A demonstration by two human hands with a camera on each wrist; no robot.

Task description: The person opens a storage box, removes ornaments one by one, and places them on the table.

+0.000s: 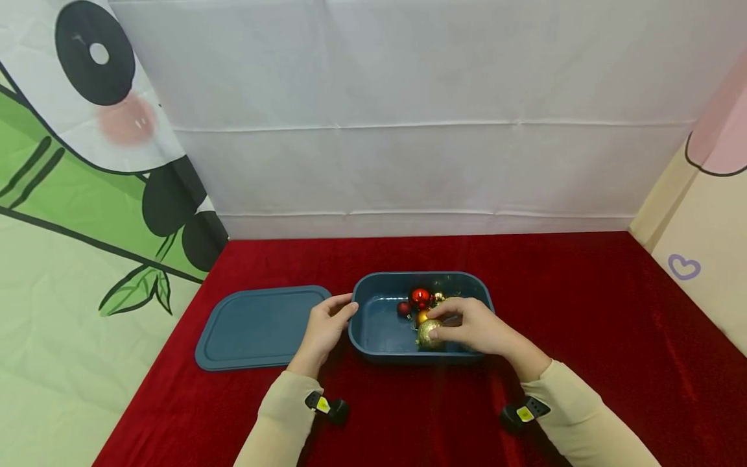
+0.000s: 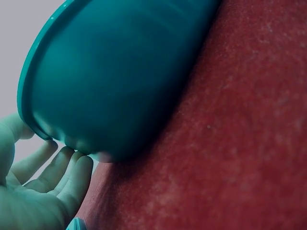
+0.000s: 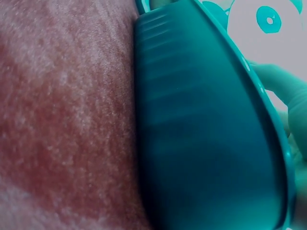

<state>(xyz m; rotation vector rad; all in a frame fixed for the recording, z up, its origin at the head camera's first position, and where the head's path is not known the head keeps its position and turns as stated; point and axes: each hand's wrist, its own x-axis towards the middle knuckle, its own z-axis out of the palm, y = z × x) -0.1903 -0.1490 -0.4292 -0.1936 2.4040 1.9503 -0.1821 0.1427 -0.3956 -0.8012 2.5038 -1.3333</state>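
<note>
A blue plastic box (image 1: 379, 355) stands uncovered on the red cloth. My left hand (image 1: 327, 324) holds its left end, thumb at the rim and fingers against the outer wall; the left wrist view shows those fingertips (image 2: 81, 165) touching the wall. Inside the box, my right hand (image 1: 471, 324) pinches a glittery gold Christmas bauble (image 1: 428, 337) between thumb and fingers. Beside it lie a shiny red bauble (image 1: 419, 298), a small dark red bauble (image 1: 403, 309) and an orange-gold bauble (image 1: 422, 317). The box wall (image 3: 206, 124) hides the baubles from the right wrist view.
A flat blue lid (image 1: 257, 331) lies on the red cloth (image 1: 583, 324) left of the box. Behind the table hangs a white cloth wall (image 1: 408, 162). A printed panda curtain (image 1: 99, 162) hangs along the left side.
</note>
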